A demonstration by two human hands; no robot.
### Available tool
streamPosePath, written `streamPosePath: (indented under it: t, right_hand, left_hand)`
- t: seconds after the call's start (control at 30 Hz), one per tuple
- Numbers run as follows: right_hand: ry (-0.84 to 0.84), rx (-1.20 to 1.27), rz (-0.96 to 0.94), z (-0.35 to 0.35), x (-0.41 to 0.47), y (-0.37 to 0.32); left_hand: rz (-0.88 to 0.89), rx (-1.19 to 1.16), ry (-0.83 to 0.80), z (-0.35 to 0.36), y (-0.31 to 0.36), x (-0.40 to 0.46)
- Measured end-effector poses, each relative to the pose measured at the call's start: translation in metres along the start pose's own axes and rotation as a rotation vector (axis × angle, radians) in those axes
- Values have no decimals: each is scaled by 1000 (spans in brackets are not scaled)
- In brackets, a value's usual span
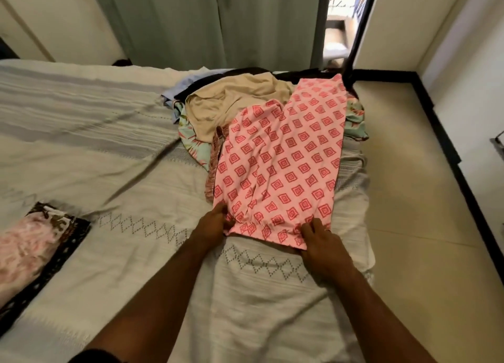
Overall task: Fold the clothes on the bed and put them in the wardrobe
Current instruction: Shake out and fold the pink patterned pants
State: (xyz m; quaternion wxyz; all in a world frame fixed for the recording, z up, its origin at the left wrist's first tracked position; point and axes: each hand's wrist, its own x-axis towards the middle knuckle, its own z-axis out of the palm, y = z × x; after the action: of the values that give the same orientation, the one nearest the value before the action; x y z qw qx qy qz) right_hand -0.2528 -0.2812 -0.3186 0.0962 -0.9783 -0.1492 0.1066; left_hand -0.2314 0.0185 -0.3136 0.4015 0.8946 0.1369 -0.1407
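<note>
A pink garment (286, 161) with a red diamond print lies spread lengthwise on the bed (109, 172), its far end resting on a pile of clothes. My left hand (214, 223) grips its near left corner. My right hand (317, 240) pinches its near right hem. The pile behind holds a beige garment (231, 101), a teal floral piece (191, 142), and light blue and dark items. The wardrobe is not in view.
A folded stack (35, 242) with pink and dark patterned fabric sits at the bed's left near edge. Green curtains (207, 22) hang behind the bed. Tiled floor (409, 199) with a black skirting runs along the right side.
</note>
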Motion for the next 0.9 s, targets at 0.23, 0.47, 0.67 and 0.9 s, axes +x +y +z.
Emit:
streamPosePath:
  t: [0.23,0.47,0.67,0.9]
  right_hand:
    - [93,-27,0,13,8,2]
    - [-122,-60,153,-6,-44,-27]
    - [-410,29,261,-21,-100,-49]
    - [-539,-136,346,0,-145,-60]
  left_hand:
    - [-23,-117,-4,-2,-8,6]
    - [196,208,-92,-8,-23,-27]
    - [394,493,-241,-32,-46,-83]
    - [441,238,46,-23,-60,-135]
